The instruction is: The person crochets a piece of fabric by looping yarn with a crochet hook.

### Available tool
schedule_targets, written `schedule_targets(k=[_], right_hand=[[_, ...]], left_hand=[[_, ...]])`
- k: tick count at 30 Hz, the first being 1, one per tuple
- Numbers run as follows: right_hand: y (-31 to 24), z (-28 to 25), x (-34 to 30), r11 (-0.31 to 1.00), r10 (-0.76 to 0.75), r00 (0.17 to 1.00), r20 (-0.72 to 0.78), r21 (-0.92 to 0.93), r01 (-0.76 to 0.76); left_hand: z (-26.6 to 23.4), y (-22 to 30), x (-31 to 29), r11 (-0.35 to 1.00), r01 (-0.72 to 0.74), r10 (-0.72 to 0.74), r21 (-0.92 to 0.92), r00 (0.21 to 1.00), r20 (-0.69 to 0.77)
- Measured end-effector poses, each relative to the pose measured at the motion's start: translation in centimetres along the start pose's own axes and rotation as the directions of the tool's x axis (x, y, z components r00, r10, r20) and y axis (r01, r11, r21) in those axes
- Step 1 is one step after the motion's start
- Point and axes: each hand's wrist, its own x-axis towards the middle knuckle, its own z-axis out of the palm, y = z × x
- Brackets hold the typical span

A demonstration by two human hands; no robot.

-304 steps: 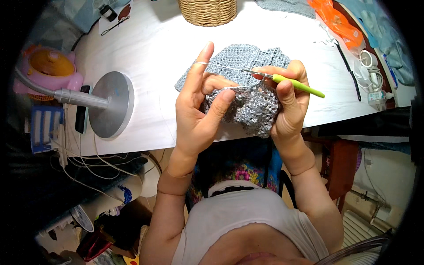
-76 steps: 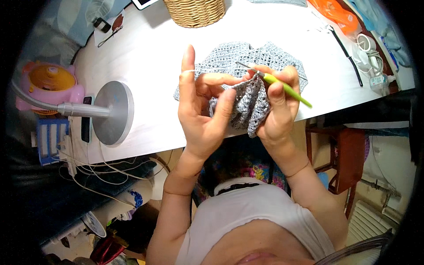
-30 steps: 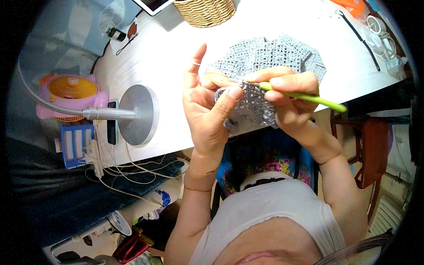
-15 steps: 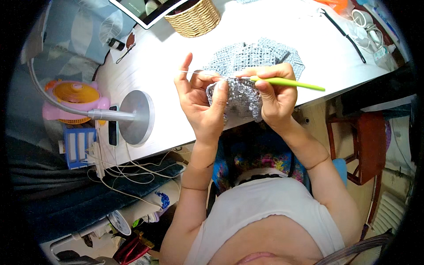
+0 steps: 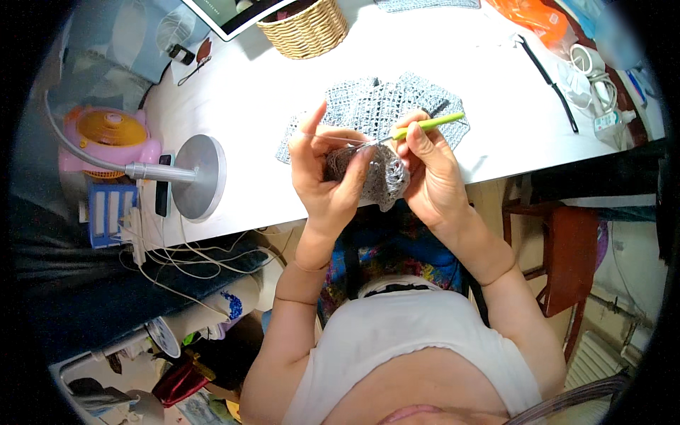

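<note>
Grey crochet piece (image 5: 388, 177), two-handed work.
Left hand (image 5: 322, 177) pinches its edge; right hand (image 5: 435, 173) closed round green hook (image 5: 443, 123). Beyond piece, leftward: tablet (image 5: 225, 15), screen marks illegible.

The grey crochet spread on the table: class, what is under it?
The grey crochet lies on the white tabletop, visible beyond its far edge. Whatever its middle covers cannot be seen, and the left hand and right hand hide part of its near side.

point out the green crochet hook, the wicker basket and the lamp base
Green crochet hook (image 5: 444, 121): head view, on its handle
Wicker basket (image 5: 304, 34): head view, woven outer wall
Lamp base (image 5: 206, 183): head view, flat grey disc
</note>
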Motion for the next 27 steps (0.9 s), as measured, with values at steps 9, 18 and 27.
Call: schedule_targets(k=[9,18,27], right_hand=[[0.9,0.9,-2.6,0.933,0.263,0.959,-0.105,0.282,-0.225],[2.6,-0.1,-0.6,0.593,-0.617,0.703,0.353,-0.378,0.711],[2.7,0.6,1.4,0.62,-0.442,0.769,0.462,-0.463,0.634]], left_hand=[[0.5,-0.3,-0.8,0.828,-0.435,0.462,0.354,0.887,0.01],[-2.0,2.3,1.1,0.879,0.259,-0.212,-0.4,0.964,0.159],[-5.6,0.1,2.4,0.611,0.476,-0.341,-0.632,0.879,0.333]])
